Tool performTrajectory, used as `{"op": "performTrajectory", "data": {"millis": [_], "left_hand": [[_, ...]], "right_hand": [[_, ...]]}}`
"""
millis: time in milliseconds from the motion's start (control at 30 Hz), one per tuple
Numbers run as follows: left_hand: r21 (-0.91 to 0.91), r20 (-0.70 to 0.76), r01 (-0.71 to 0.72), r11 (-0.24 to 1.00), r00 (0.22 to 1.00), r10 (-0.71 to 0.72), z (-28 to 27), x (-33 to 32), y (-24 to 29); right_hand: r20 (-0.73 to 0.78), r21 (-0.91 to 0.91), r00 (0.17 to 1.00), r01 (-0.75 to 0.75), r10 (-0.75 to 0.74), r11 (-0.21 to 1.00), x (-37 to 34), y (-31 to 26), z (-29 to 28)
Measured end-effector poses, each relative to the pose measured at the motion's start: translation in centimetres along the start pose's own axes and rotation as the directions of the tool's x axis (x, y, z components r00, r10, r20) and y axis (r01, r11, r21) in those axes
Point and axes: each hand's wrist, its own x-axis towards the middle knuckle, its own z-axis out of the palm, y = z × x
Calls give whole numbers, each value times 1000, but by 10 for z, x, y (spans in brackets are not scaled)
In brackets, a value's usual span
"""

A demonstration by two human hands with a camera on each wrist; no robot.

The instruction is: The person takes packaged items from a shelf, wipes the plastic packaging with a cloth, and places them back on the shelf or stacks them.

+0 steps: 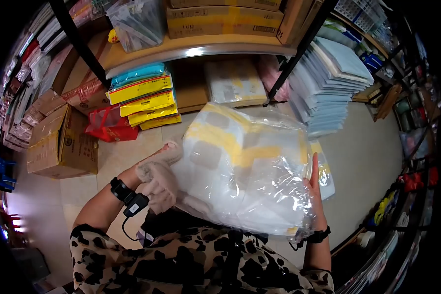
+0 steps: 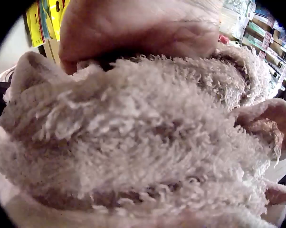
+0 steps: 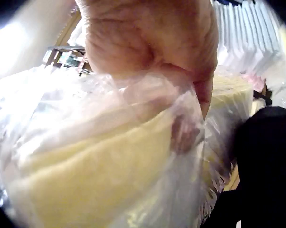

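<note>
A large clear plastic bag of folded fabric (image 1: 250, 166), patterned in white, grey and yellow, spans the space in front of my torso. My right hand (image 1: 317, 198) grips its right edge; in the right wrist view the fingers press into the crinkled plastic, with yellow fabric (image 3: 95, 175) showing through. A bunched, fleecy beige cloth (image 1: 157, 183) hangs at my left hand (image 2: 138, 28), against the bag's left side. Seen from the left wrist, the palm lies over the cloth's shaggy pile, and the fingers are hidden behind it.
Behind the bag stands a shelf (image 1: 196, 52) bearing cardboard boxes (image 1: 225, 22). Yellow packets (image 1: 147, 100) and a red bag (image 1: 111, 125) stand left of it, near an open carton (image 1: 63, 142). A tall stack of pale bagged goods (image 1: 326, 88) rises at right.
</note>
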Motion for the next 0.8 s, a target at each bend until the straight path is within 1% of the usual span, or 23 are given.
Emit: {"op": "performTrajectory", "data": {"millis": [33, 133, 167, 200, 267, 300, 333, 367, 400, 433, 467, 533, 600, 633, 667, 700, 733, 767, 800], "left_hand": [[13, 3, -11, 1000, 1000, 11, 1, -2, 0], [81, 9, -46, 996, 999, 45, -2, -9, -3], [126, 9, -62, 990, 998, 62, -4, -13, -5], [202, 16, -83, 976, 997, 81, -4, -18, -6], [392, 3, -66, 918, 997, 71, 5, -29, -4], [501, -29, -12, 865, 999, 31, 17, -37, 1], [566, 22, -89, 819, 995, 93, 18, -33, -3], [622, 74, -164, 766, 986, 151, 14, -32, -7], [668, 126, -235, 706, 971, 205, 12, -31, -7], [645, 46, -95, 758, 995, 86, 13, -31, -5], [568, 40, -62, 821, 998, 48, 13, -30, -4], [400, 40, 8, 917, 999, -26, 14, -26, -3], [340, 42, -3, 940, 999, -13, 10, -24, -5], [309, 44, -4, 951, 999, -10, 7, -24, -6], [326, 61, -31, 945, 998, 11, 4, -21, -9], [340, 77, -58, 939, 996, 33, 4, -18, -10], [355, 92, -81, 931, 994, 51, 4, -17, -10], [339, 82, -68, 938, 996, 43, 6, -16, -9], [322, 72, -59, 945, 997, 38, 14, -18, -4]], "right_hand": [[-5, 117, 998, -64, 65, 991, -6, -18, 5], [24, 69, 990, -142, 141, 987, -11, -14, -3], [101, -60, 980, -164, 169, 985, -12, -14, -10], [154, -84, 972, -167, 178, 982, -14, -6, -10], [259, -131, 946, -165, 194, 978, -17, 9, -9], [264, -37, 944, -194, 197, 980, -20, 27, -10], [273, 58, 942, -219, 196, 974, -22, 34, -8], [330, 133, 920, -270, 214, 954, -23, 32, -11], [340, 76, 911, -272, 232, 959, -21, 26, -14], [354, 20, 901, -274, 250, 961, -18, 21, -17], [367, -35, 891, -274, 268, 961, -15, 17, -19], [392, -139, 839, -351, 377, 926, -12, 9, -30], [402, -304, 852, -222, 335, 927, -10, 5, -36], [417, -409, 877, -56, 241, 911, -9, 4, -35], [442, -504, 884, 108, 148, 857, -8, 4, -33], [305, -836, 913, 121, 271, 535, -9, -14, -21], [318, -881, 940, 244, 125, 406, -8, -7, -24], [346, -906, 938, 340, -22, 252, -6, 7, -28], [390, -911, 906, 406, -164, 78, -1, 22, -31]]}}
